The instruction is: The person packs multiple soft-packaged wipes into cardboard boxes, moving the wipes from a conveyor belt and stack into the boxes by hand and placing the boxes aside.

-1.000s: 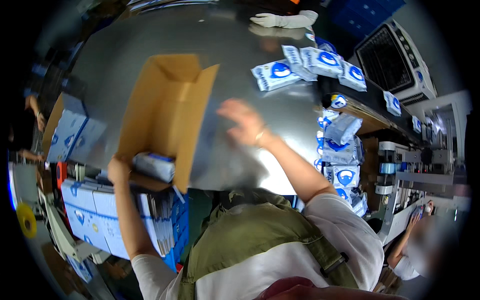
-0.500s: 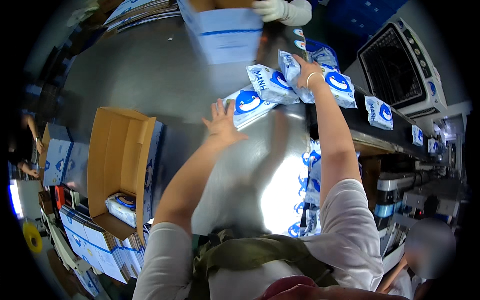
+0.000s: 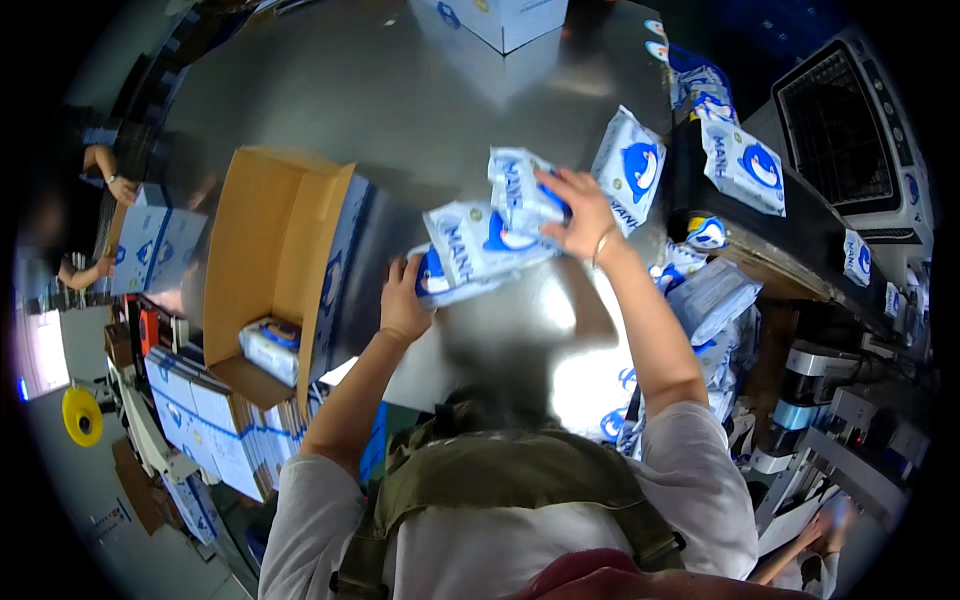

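My left hand [image 3: 403, 300] grips the lower edge of a white and blue pouch [image 3: 470, 250] held above the steel table [image 3: 400, 100]. My right hand [image 3: 580, 215] holds another white and blue pouch [image 3: 520, 190] from its right side, pressed against the first one. To the left, an open cardboard box [image 3: 275, 250] lies on the table's edge, with one packet [image 3: 270, 345] at its bottom.
More white and blue pouches [image 3: 630, 165] lie to the right on the table and on a dark conveyor [image 3: 760, 235]. Further pouches [image 3: 710, 300] are piled below it. A white carton [image 3: 500, 20] stands at the far side. Flat cartons [image 3: 215, 420] are stacked at lower left. Another person's hands [image 3: 120, 185] work far left.
Both hands have come back from the far right pile toward the middle, each now holding a pouch. The view has shifted so the cardboard box sits closer.
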Motion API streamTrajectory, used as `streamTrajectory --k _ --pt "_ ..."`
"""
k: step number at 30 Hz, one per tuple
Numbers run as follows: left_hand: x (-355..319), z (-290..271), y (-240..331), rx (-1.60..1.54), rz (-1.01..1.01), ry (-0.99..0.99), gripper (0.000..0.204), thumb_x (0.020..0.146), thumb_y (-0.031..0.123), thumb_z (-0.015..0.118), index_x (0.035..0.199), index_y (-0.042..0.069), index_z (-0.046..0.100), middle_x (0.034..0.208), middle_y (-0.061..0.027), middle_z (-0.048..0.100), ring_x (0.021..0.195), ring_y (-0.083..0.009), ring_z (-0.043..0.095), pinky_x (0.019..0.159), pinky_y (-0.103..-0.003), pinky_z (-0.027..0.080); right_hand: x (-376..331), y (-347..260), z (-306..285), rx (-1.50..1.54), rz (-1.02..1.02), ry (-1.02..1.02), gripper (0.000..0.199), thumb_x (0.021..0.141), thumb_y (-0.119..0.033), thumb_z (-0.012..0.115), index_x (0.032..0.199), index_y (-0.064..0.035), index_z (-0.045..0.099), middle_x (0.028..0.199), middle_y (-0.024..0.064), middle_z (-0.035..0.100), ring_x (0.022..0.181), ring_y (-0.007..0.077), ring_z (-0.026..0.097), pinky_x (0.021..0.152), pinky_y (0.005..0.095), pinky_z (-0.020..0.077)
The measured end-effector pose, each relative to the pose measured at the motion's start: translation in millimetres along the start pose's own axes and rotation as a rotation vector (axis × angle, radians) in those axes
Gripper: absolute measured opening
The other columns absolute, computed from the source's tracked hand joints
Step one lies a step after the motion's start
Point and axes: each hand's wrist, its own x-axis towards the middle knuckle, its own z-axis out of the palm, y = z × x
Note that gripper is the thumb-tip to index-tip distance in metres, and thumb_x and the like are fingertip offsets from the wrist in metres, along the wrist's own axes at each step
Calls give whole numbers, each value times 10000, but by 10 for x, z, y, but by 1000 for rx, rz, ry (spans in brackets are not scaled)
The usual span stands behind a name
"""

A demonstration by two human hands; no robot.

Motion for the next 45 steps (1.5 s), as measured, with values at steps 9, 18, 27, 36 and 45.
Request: streamTrajectory --k 9,18,27,36,45 --pt "-1235 -488 -348 -159 -41 -237 627 621 -74 571 1218 97 485 1360 -236 359 1218 -432 391 1006 -412 377 -1389 -1431 604 -131 108 -19 1126 410 -358 861 1362 -65 336 1367 261 300 1229 409 327 1031 532 255" --pt "328 -745 -259 -309 13 -693 537 561 188 751 1056 7 653 1071 -174 644 1007 -294 602 894 -304 439 467 -865 814 50 398 -561 1041 572 -593 730 1363 -30 353 1315 240 457 1223 342 453 1013 374 375" --pt "-399 145 -255 -707 -411 384 857 612 230 819 1292 -58 383 1125 -212 576 1008 -301 583 890 -360 448 496 -46 269 -433 592 -159 905 537 -470 778 1287 -85 447 1250 123 513 1199 308 450 993 461 328" --pt "-639 26 80 -1272 -621 236 715 670 41 791 1253 -13 380 1147 -150 561 1039 -256 561 921 -353 435 -54 263 144 -213 187 -133 312 633 -179 722 926 -137 624 1375 158 420 1329 367 279 1044 630 141" --pt "-702 -68 69 -1330 -1046 -17 577 780 300 725 1185 -28 477 1098 -137 584 971 -232 595 808 -398 507 -792 1 341 -520 615 330 848 477 -424 844 1203 -137 513 1340 237 344 1300 444 227 995 655 177"
